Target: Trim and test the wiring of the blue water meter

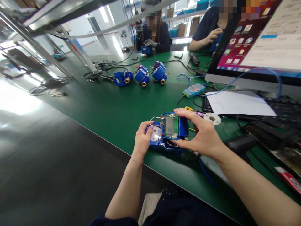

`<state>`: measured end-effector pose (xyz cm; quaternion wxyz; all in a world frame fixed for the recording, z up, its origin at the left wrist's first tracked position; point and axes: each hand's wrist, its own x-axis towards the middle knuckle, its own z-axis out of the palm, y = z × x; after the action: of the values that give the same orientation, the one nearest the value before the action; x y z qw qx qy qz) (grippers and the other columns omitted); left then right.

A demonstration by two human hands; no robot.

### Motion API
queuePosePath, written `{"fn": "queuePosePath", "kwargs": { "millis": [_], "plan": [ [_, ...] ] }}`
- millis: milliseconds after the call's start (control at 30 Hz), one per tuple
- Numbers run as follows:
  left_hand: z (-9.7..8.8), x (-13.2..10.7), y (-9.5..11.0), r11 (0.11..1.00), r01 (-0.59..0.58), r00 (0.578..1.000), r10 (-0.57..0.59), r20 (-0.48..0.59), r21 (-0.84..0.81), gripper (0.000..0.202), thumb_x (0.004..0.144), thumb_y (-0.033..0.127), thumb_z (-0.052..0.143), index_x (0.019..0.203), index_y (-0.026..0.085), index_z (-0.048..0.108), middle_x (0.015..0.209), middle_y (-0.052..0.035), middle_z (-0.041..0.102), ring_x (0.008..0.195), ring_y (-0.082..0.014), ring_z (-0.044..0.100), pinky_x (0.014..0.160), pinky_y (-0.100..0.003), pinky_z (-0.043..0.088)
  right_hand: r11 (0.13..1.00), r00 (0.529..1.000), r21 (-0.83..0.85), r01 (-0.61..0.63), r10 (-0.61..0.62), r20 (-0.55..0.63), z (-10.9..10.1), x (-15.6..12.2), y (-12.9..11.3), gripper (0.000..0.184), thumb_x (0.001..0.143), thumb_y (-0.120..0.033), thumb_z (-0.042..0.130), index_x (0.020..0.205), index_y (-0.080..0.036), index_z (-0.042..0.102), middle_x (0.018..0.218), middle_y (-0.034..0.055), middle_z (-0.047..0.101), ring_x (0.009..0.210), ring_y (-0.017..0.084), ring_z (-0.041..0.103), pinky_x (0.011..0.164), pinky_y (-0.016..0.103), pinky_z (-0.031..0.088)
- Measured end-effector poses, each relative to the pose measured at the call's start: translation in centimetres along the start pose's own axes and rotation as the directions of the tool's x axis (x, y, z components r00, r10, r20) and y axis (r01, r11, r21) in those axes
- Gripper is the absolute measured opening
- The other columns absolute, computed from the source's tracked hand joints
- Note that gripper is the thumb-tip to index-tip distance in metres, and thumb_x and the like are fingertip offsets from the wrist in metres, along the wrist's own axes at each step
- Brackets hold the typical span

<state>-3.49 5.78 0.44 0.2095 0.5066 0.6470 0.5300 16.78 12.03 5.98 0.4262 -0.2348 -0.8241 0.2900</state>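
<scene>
A blue water meter (167, 131) with its cover off lies on the green table (113, 110) in front of me; a green circuit board with an LCD and a white dial show on top. My left hand (142, 141) is curled round the meter's left end beside the dial. My right hand (202, 133) grips the meter's right side, forefinger along the top edge and thumb at the lower edge.
Three more blue meters (141, 75) with brass fittings lie further back among black cables. A monitor (258, 40), white paper (237, 103), keyboard, a solder reel (212, 118) and a small teal device (194, 90) sit to the right. Two people work at the far side.
</scene>
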Motion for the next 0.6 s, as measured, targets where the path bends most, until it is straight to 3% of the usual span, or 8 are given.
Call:
{"fn": "queuePosePath", "kwargs": {
  "millis": [67, 133, 267, 333, 600],
  "plan": [
    [0.0, 0.1, 0.1, 1.0, -0.012, 1.0, 0.012, -0.003, 0.006, 0.026, 0.085, 0.036, 0.048, 0.101, 0.02, 0.062, 0.1, -0.0046, 0.062, 0.095, -0.0215, 0.056, 0.089, -0.034, 0.042, 0.999, 0.999, -0.017, -0.04, 0.039, -0.025, -0.8, 1.1, -0.2, 0.066, 0.058, -0.028, 0.076, 0.119, -0.024, 0.052, 0.122, 0.0046, 0.056, 0.114, 0.023, 0.051, 0.103, 0.039, 0.04],
    [0.0, 0.1, 0.0, 1.0, -0.012, 1.0, 0.012, -0.002, 0.007, 0.027, 0.085, 0.037, 0.048, 0.102, 0.02, 0.062, 0.1, -0.0049, 0.062, 0.095, -0.0217, 0.056, 0.09, -0.034, 0.042, 0.974, 0.973, 0.088, -0.21, 0.217, -0.079, -1.5, 2.1, 0.5, 0.069, 0.053, -0.034, 0.079, 0.116, -0.023, 0.054, 0.112, 0.0054, 0.06, 0.105, 0.024, 0.056, 0.096, 0.041, 0.045],
    [0.0, 0.1, -0.2, 1.0, -0.002, 1.0, 0.002, 0.007, 0.006, 0.028, 0.085, 0.038, 0.048, 0.103, 0.021, 0.062, 0.101, -0.005, 0.061, 0.095, -0.0215, 0.056, 0.089, -0.034, 0.042, 0.797, 0.839, 0.375, -0.473, 0.538, -0.086, -2.6, 2.8, 2.2, 0.063, 0.048, -0.039, 0.081, 0.102, -0.018, 0.058, 0.091, 0.0049, 0.062, 0.085, 0.02, 0.06, 0.08, 0.039, 0.051],
    [0.0, 0.2, -0.2, 1.0, -0.005, 1.0, 0.005, 0.006, 0.006, 0.028, 0.085, 0.038, 0.048, 0.102, 0.02, 0.062, 0.1, -0.0049, 0.061, 0.094, -0.0213, 0.056, 0.089, -0.034, 0.042, 0.75, 0.809, 0.44, -0.495, 0.582, -0.083, -2.7, 2.5, 2.3, 0.06, 0.046, -0.038, 0.081, 0.098, -0.019, 0.058, 0.089, 0.0037, 0.06, 0.082, 0.018, 0.059, 0.076, 0.037, 0.051],
    [0.0, 0.3, 0.2, 1.0, -0.004, 1.0, 0.004, 0.009, -0.016, 0.027, 0.085, 0.037, 0.048, 0.101, 0.02, 0.062, 0.1, -0.0049, 0.061, 0.095, -0.0217, 0.056, 0.09, -0.034, 0.042, 0.683, 0.793, 0.614, -0.396, 0.591, -0.146, -1.0, 0.7, 2.5, 0.056, 0.045, -0.029, 0.078, 0.095, -0.024, 0.054, 0.094, -0.0008, 0.055, 0.085, 0.014, 0.053, 0.078, 0.028, 0.047]
  ]
}}
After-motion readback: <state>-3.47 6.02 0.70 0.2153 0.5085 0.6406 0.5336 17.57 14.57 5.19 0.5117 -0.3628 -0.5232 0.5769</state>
